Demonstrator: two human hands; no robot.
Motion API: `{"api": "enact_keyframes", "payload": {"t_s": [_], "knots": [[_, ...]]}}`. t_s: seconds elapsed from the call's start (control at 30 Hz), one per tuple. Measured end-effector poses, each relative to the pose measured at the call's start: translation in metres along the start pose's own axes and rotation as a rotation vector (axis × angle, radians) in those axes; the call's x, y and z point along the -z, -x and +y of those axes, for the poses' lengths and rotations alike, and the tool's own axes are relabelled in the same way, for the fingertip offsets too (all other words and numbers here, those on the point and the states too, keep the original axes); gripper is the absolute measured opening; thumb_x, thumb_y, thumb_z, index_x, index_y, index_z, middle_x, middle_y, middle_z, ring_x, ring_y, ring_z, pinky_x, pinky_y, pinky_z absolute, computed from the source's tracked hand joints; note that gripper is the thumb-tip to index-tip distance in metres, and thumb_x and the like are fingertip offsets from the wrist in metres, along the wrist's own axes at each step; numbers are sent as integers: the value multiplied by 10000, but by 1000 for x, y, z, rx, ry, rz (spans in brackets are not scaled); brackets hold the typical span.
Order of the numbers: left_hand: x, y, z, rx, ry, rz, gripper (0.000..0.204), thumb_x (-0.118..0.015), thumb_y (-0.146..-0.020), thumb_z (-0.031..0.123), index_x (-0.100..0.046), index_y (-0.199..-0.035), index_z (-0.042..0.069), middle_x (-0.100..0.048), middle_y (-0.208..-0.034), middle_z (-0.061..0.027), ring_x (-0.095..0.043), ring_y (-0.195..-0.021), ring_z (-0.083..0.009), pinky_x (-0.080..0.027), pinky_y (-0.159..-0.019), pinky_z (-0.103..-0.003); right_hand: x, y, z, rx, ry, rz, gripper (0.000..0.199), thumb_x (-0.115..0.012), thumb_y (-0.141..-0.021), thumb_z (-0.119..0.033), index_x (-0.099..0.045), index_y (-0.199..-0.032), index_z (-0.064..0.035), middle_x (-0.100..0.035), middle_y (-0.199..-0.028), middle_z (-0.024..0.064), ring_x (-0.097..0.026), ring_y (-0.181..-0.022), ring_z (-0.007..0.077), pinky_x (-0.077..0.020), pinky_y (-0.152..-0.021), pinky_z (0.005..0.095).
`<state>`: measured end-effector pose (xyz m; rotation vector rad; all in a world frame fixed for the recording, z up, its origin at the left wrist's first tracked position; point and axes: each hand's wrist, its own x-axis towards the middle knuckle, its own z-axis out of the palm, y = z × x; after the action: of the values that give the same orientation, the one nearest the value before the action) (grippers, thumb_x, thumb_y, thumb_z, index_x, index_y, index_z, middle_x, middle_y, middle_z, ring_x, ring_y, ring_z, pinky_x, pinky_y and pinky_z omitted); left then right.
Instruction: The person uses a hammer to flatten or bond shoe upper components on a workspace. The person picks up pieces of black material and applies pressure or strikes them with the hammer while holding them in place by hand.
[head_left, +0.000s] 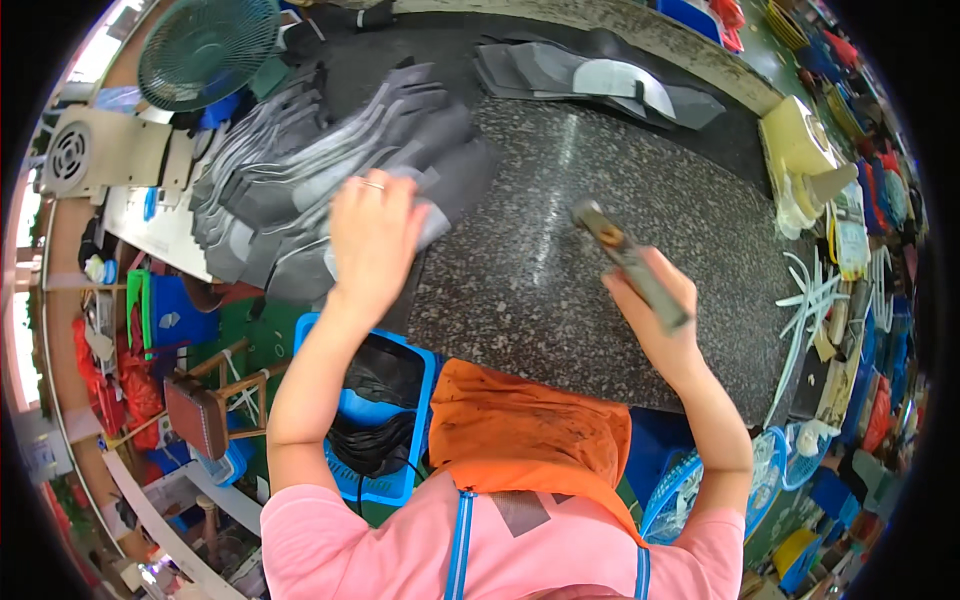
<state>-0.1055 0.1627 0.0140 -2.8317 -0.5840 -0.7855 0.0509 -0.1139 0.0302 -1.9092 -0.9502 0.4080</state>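
The left hand (375, 240) lies palm down on a fanned pile of grey cut pieces (320, 170), which look like fabric or leather, at the left side of a dark speckled stone worktop (560, 250). Its fingers are curled over the near edge of the top piece, gripping it; a thin ring sits on one finger. The pile spreads from the worktop's left edge toward the middle, each piece overlapping the next.

The right hand (655, 300) is raised over the right part of the worktop, well apart from the pile. Its fingers are wrapped tightly around the handle of a hammer (625, 260), whose metal head points up and to the left, above the bare stone. Whether the head touches the stone I cannot tell.

A second, smaller stack of grey pieces (600, 85) lies at the far edge of the worktop. A green fan (205, 45) stands at the far left. White strips (810, 300) lie at the right edge. An orange apron (530, 430) hangs just below the worktop's near edge, with a blue crate (385, 410) of black material beside it on the left.
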Motion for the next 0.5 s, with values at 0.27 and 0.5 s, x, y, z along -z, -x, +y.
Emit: {"api": "enact_keyframes", "payload": {"t_s": [0.27,0.5], "knots": [[21,-1,4,52,694,-420,92,-651,-810,94,-679,-876,37,-661,-960,-93,-591,-922,-298,-455,-828,-382,-50,-53,-25,359,162,-199,259,-712,-813,-118,-528,-979,-41,-573,-895,138,-604,-828,367,-514,-774,425],[43,-20,73,-333,848,-522,342,-741,-782,143,-670,-1106,57,-662,-1075,-109,-572,-1093,-307,-447,-931,-396,18,19,-25,113,116,-164,207,-683,-848,-132,-552,-957,-14,-560,-892,152,-588,-786,375,-484,-673,407]]}}
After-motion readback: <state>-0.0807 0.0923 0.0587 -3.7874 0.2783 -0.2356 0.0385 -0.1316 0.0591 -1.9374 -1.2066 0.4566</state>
